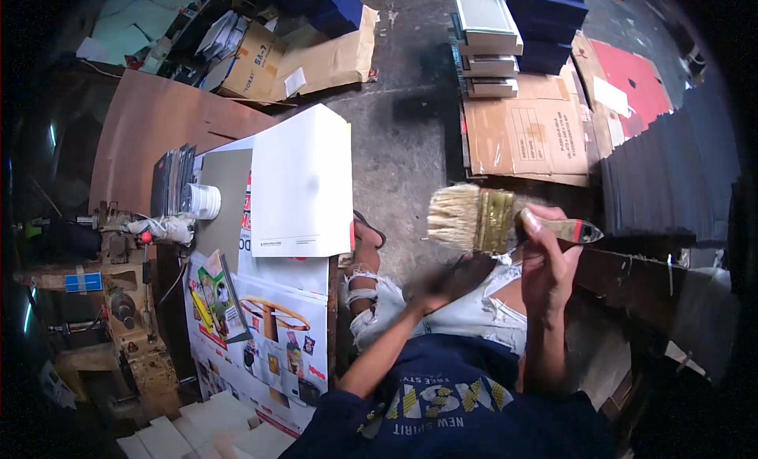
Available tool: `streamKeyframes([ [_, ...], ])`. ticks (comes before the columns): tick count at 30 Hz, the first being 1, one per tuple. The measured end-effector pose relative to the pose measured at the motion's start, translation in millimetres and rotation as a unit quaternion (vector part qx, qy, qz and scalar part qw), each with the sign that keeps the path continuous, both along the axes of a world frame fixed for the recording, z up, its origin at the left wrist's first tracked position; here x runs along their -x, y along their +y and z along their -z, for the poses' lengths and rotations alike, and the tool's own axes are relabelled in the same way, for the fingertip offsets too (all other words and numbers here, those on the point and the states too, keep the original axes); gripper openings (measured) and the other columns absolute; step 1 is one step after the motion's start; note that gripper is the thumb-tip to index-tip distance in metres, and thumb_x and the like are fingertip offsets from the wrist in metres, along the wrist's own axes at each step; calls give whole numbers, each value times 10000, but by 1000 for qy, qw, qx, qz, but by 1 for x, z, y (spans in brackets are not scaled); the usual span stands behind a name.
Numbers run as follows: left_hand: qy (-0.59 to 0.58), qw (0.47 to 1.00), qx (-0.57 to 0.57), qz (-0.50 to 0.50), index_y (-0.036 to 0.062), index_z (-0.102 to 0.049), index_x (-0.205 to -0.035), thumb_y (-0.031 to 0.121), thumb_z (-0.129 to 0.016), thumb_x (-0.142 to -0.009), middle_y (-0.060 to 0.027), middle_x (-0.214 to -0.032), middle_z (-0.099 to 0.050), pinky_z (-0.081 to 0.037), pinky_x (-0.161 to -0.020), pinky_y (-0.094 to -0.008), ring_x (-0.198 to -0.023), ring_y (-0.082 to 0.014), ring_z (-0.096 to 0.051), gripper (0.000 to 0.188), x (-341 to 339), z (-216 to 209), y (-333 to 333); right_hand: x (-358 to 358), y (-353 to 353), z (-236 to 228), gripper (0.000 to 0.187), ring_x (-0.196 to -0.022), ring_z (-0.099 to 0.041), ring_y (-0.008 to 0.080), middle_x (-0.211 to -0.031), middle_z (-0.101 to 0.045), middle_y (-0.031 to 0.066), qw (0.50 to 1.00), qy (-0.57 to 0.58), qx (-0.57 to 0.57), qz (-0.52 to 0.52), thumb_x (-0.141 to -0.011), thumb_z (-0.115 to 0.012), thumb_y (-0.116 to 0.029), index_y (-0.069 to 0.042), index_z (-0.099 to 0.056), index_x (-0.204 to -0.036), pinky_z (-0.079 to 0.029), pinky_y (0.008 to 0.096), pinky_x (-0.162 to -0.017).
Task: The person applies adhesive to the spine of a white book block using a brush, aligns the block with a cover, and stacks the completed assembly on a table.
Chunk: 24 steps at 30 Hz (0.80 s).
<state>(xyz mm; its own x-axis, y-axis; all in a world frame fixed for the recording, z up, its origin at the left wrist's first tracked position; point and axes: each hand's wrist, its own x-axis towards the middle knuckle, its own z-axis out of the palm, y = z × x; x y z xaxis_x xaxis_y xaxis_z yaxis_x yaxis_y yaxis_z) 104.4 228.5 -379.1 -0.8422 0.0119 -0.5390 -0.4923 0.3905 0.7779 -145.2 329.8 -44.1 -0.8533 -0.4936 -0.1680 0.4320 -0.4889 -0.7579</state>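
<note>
My right hand (550, 258) is raised in front of me, its fingers closed around the handle of a wide paintbrush (496, 214). The brush points left. Its pale bristles look stiff and clumped, and its metal band is stained yellowish. Low over my lap, my left hand (458, 281) is dark and smeared by motion, so its fingers cannot be made out. To the left, a white sheet or stack of sheets (302, 191) lies on a table covered with printed posters (264, 301). A colourful booklet (215, 297) rests nearer me on those posters.
A white tub (204, 201) stands beside upright dark booklets (172, 179) at the table's left. Machine parts (122, 301) flank it. Ahead right, stacked white-topped boxes (488, 41) sit near flattened cardboard (525, 135). A dark stack (667, 183) rises at right. An open carton (253, 60) is far left.
</note>
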Motion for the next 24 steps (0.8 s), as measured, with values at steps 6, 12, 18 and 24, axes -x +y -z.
streamKeyframes([
  [6, -4, 987, -142, -73, 99, -712, -1160, 210, -587, -912, -194, -1134, -702, -517, -890, -413, -1012, -375, -683, 299, -20, -23, 13, -8, -40, 7, 238, -839, -660, 124, -951, -706, 98, 996, -61, -8, -59, -839, -769, -56, 61, -695, -1033, -524, 238, -776],
  [12, 8, 998, 16, -60, 84, -723, -1141, 107, -605, -899, -190, -992, -727, -539, -799, -384, -940, -328, -715, 271, 0, -98, 15, -3, -57, 10, 232, -795, -639, 99, -917, -706, 70, 995, -54, -8, -81, -847, -759, -46, 65, -698, -1041, -492, 214, -717],
  [18, 105, 964, -27, -243, 42, -751, -1089, 43, -774, -814, -89, -866, -760, -559, -761, -330, -777, -197, -727, 277, 55, -358, -5, 14, -72, 27, 235, -885, -663, 129, -1008, -705, 104, 994, -97, 18, -57, -892, -704, -58, 86, -679, -1076, -519, 241, -770],
  [24, 300, 754, 508, -287, 21, -686, -1200, 125, -682, -928, -125, -1126, -735, -511, -972, -380, -1058, -257, -699, 290, 81, -455, -166, 13, -124, 38, 249, -893, -676, 134, -1016, -712, 120, 988, -116, 80, -59, -886, -727, -70, 75, -677, -1082, -538, 247, -762],
])
